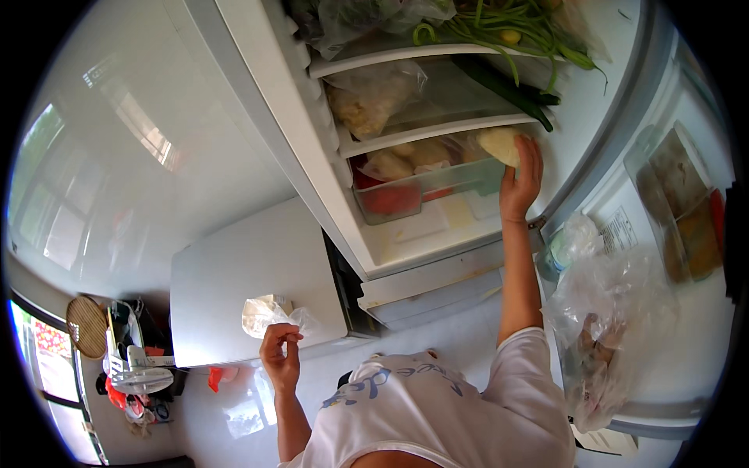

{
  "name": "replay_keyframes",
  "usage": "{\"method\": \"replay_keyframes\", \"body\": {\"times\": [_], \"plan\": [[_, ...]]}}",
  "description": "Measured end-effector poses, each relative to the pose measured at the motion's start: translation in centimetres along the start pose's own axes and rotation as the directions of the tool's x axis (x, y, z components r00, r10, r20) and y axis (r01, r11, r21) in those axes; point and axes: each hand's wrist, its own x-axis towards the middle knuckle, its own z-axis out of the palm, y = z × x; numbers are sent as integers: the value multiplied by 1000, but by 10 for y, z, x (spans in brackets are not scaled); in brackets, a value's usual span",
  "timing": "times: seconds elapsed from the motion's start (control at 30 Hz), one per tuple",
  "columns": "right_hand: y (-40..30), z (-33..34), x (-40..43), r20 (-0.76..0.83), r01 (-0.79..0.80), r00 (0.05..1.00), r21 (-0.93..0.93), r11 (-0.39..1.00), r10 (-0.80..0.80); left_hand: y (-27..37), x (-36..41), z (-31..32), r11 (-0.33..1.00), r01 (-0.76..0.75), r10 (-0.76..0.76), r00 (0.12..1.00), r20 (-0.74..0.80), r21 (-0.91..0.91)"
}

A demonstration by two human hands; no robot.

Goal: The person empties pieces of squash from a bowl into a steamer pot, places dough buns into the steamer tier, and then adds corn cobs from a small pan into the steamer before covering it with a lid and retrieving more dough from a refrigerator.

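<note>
My right hand (522,178) reaches into the open fridge and grips a pale, rounded food item (500,145) at the right end of the lowest shelf space, above a clear plastic drawer (389,202). Bagged pale food (392,164) lies in that drawer, with something red at its left. My left hand (282,351) is raised at the lower left, its fingertips pinched on a clear plastic bag (272,316) that holds something pale. On the shelf above are a plastic bag of light brown food (371,102) and dark green cucumbers or zucchini (506,90).
Long green beans (497,29) hang over the top shelf's edge. The open fridge door (649,351) on the right carries plastic bags (608,327) and a clear container (673,205). A white cabinet (251,263) stands left of the fridge. A fan (140,377) and a woven tray (87,326) are farther left.
</note>
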Motion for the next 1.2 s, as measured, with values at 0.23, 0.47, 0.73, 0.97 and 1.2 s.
{"method": "replay_keyframes", "body": {"times": [0.23, 0.47, 0.73, 0.97, 1.2], "plan": [[-97, -74, -80, -28, -130, 989, 345, 930, 148, 22, 26, 82, 777, 449, -111, 787, 607, -442], [-166, -124, -134, 451, -84, 862, 578, 812, -232, 7, 39, 138, 260, 871, -390, 489, 780, -416], [-81, -194, -191, 466, -830, 326, 558, 13, 822, -24, 37, 100, 216, 844, -410, 534, 739, -491], [-12, -279, -230, 124, -595, 111, 803, -34, 986, -43, 42, 67, 278, 794, -359, 608, 709, -541], [-21, -294, -235, 168, -455, 293, 890, -17, 941, -54, 48, 46, 304, 766, -273, 639, 719, -566]]}}
